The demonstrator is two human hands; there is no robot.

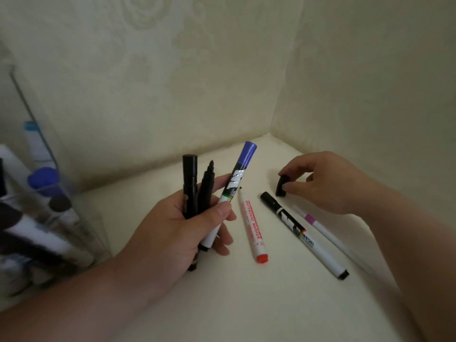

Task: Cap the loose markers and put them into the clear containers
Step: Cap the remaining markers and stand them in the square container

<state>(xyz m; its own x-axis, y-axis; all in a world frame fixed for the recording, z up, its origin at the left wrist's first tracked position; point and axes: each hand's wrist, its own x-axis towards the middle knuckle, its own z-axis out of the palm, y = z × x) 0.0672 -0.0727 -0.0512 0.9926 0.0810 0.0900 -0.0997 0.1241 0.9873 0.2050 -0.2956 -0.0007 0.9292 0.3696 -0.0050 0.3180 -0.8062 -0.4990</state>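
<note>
My left hand (172, 233) grips three markers upright: a capped black marker (190, 178), an uncapped black marker (206, 186) with its tip bare, and a blue-capped white marker (240, 169). My right hand (328, 183) pinches a loose black cap (281, 185) standing on the surface. On the white surface (246, 304) between my hands lie a red whiteboard marker (253, 228) with no cap, a black-capped white marker (303, 234), and a thin pink-banded pen (328, 230), partly under my right wrist.
Clear containers (56, 213) stand at the left edge, packed with several capped markers. Cream patterned walls close off the back and right, meeting in a corner (271, 133) behind the right hand.
</note>
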